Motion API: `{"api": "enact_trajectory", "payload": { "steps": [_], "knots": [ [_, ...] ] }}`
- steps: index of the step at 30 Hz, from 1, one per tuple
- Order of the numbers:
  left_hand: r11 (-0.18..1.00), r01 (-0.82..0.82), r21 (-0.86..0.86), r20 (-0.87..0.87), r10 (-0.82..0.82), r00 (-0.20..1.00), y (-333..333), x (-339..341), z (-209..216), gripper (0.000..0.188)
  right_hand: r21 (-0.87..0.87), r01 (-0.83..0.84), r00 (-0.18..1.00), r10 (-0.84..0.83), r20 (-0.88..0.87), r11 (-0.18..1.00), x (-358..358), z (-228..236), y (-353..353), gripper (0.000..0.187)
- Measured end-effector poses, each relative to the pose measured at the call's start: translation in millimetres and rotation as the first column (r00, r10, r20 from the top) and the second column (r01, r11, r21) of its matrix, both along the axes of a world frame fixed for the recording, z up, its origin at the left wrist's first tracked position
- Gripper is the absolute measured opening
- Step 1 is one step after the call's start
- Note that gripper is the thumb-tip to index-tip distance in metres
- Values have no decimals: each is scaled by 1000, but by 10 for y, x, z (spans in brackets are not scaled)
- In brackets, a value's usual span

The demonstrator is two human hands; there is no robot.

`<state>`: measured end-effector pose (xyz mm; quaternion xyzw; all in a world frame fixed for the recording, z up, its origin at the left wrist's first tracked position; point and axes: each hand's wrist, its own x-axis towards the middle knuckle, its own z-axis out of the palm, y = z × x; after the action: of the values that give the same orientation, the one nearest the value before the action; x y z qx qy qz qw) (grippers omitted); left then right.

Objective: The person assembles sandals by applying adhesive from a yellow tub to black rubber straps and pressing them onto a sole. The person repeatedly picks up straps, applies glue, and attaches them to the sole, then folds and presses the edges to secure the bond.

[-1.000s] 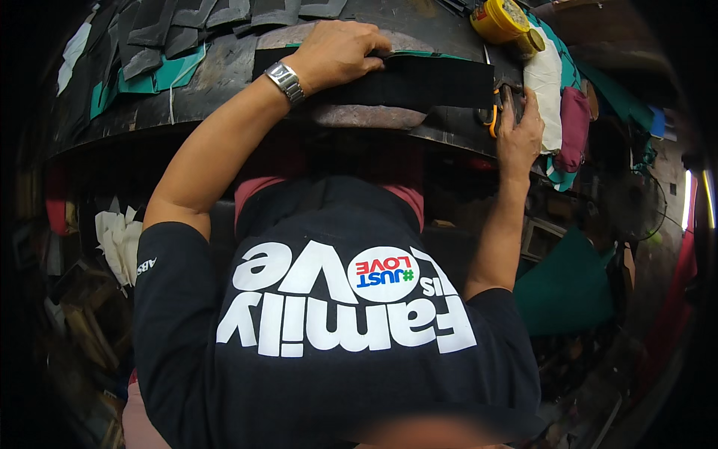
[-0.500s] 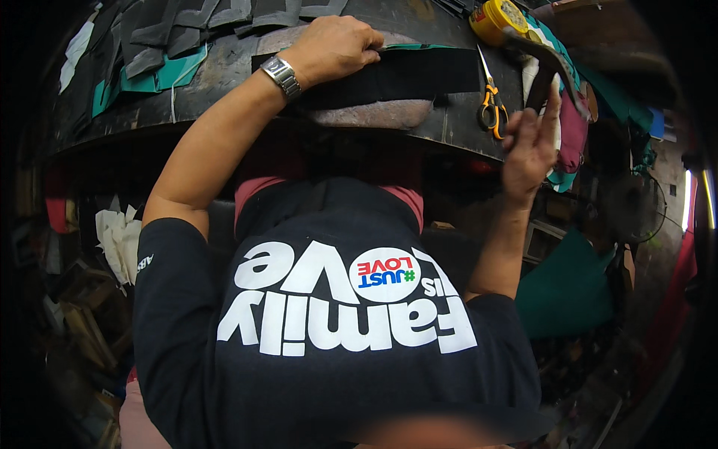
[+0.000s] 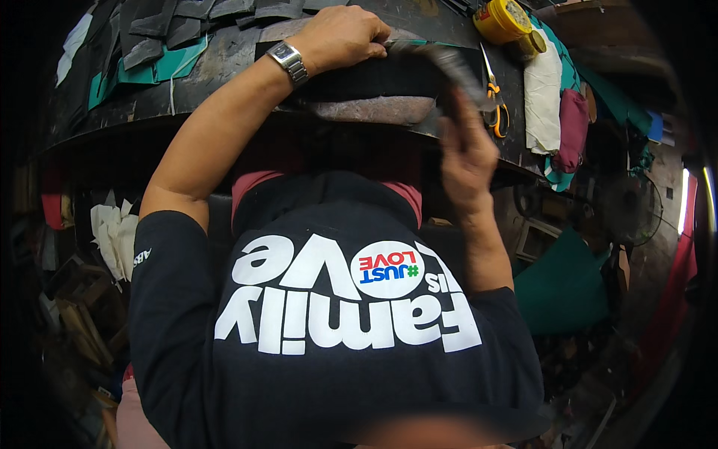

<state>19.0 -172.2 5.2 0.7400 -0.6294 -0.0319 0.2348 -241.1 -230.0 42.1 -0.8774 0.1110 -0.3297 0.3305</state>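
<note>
A black strip of sheet material [image 3: 366, 81] with a thin green edge lies across a greyish stone-like slab [image 3: 381, 110] on the dark worktable. My left hand [image 3: 345, 37], a watch at its wrist, is closed with the fingertips pressed at the strip's far edge. In my right hand [image 3: 470, 161] is a hammer, its curved metal head [image 3: 449, 66] smeared by motion over the strip's right part. Whether the head touches the strip I cannot tell. Scissors with orange and black handles [image 3: 496, 112] lie on the table, just right of the hammer and partly behind my right hand.
Dark cut pieces [image 3: 149, 22] and green pieces [image 3: 183, 69] are piled at the table's far left. A yellow tub [image 3: 497, 22], a cream cloth roll [image 3: 543, 97] and a maroon bundle [image 3: 573, 127] sit at the right edge. A fan [image 3: 632, 209] stands beyond.
My right hand has swung leftward with the hammer, from beside the cloth roll to above the strip. The left hand has shifted only slightly.
</note>
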Motion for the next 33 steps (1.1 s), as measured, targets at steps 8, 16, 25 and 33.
{"api": "enact_trajectory", "payload": {
  "steps": [8, 16, 25, 33],
  "knots": [
    [785, 120, 608, -250, 45, 967, -88, 17, 702, 50, 52, 88, 993, -83, -79, 995, -203, 8, -109, 44],
    [998, -24, 57, -177, 34, 984, 105, -71, 74, 25, 59, 115, 955, -94, -282, 992, -328, -159, -335, 48],
    [947, 301, 116, -992, 123, -4, 429, 196, -84, 25, -187, 735, 636, -758, -146, 652, -1094, -349, -1347, 35],
    [772, 595, -224, -808, 194, -556, 437, -18, -352, 35, -504, 694, 463, -855, -235, 515, -1362, -798, -1640, 39]
  ]
}}
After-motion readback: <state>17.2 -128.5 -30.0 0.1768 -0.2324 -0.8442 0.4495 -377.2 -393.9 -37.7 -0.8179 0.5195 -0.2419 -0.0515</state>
